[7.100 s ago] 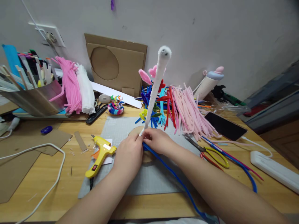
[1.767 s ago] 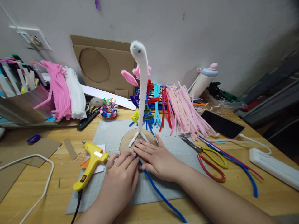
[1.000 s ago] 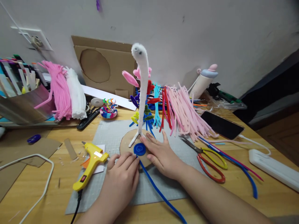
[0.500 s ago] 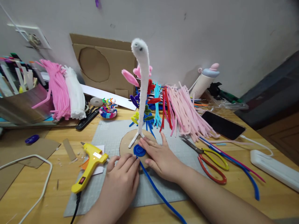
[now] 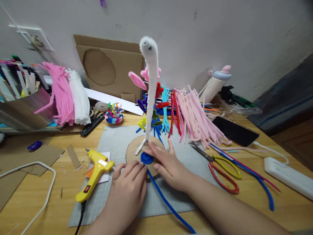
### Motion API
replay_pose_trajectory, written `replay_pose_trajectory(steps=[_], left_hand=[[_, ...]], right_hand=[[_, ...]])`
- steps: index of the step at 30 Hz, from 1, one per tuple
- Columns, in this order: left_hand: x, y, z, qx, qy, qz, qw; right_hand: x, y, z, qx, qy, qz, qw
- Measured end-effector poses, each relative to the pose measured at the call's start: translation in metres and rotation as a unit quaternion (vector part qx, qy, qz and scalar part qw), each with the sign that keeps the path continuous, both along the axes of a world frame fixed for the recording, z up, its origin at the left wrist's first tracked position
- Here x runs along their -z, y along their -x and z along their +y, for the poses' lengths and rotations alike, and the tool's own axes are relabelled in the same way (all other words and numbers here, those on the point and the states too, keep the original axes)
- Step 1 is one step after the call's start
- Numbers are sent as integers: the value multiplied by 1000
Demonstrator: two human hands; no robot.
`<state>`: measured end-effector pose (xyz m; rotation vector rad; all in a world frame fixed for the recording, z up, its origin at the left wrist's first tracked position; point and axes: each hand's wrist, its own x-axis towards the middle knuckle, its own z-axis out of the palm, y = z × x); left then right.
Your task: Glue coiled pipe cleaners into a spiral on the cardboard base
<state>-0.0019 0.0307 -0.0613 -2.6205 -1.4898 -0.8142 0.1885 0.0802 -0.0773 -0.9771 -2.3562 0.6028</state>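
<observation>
A blue pipe cleaner (image 5: pixel 147 158) is wound into a flat coil on a round cardboard disc (image 5: pixel 132 148); its loose tail runs toward the front edge of the table. My left hand (image 5: pixel 128 182) has its fingers pressed together on the pipe cleaner where the tail leaves the coil. Fingers apart, my right hand (image 5: pixel 168 164) lies on the disc and touches the coil's right side. Behind the coil, a tall white fuzzy stem (image 5: pixel 151 88) with two dark spots at its bent top stands upright on splayed feet. Colourful fuzzy petals show behind it.
A yellow glue gun (image 5: pixel 96 173) lies left on the grey mat (image 5: pixel 105 199). Right of my hands are scissors (image 5: pixel 223 173), loose pipe cleaners and a phone (image 5: pixel 234 130). Bundles of pink pipe cleaners (image 5: pixel 195 114) lie behind. A white power strip (image 5: pixel 288 178) sits far right.
The view has shifted slightly. My right fingers have moved a little over the coil's edge; my left hand stays in nearly the same place.
</observation>
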Motion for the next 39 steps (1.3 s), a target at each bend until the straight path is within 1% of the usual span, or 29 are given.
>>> replay_pose_trajectory(steps=[4, 7, 10, 12, 18, 27, 39], left_hand=[[0, 0, 0, 2, -2, -1, 1000], [1, 0, 0, 1, 2, -4, 1000], [2, 0, 0, 0, 0, -6, 1000], [2, 0, 0, 1, -3, -7, 1000], [0, -1, 0, 4, -1, -8, 1000], [-1, -2, -1, 3, -8, 2, 1000], [-1, 1, 1, 9, -15, -12, 1000]], right_hand=[[-8, 4, -3, -21, -11, -32, 999], [-12, 8, -6, -34, -35, -54, 997], [-11, 10, -8, -25, -65, -91, 993], [-9, 11, -10, -22, -70, -122, 990], [-9, 12, -11, -24, -39, -160, 986], [-10, 16, -11, -19, -32, -165, 986], [-15, 15, -7, -44, 0, -172, 984]])
